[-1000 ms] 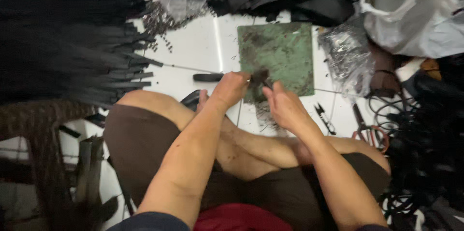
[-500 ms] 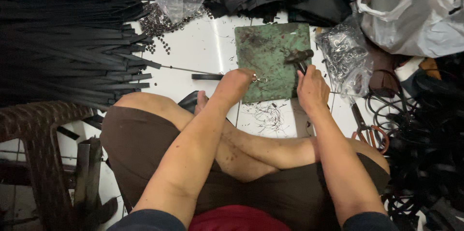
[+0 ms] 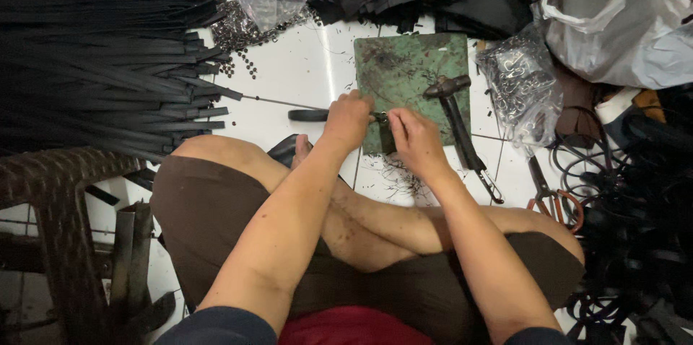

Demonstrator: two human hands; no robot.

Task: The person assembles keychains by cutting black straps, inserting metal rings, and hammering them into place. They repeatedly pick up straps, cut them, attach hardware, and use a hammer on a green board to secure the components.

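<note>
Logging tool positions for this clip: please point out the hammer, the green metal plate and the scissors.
hammer [image 3: 446, 87], head view, on its metal head.
green metal plate [image 3: 404, 74], head view, on a bare worn patch.
scissors [image 3: 554, 199], head view, near the orange handles.

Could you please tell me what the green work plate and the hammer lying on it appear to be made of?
The green plate looks like painted metal or hard board: flat, its paint worn and scuffed dark in patches. The hammer seems to have a dull dark metal head and a black handle, perhaps metal or coated; the view leaves that open.
</note>
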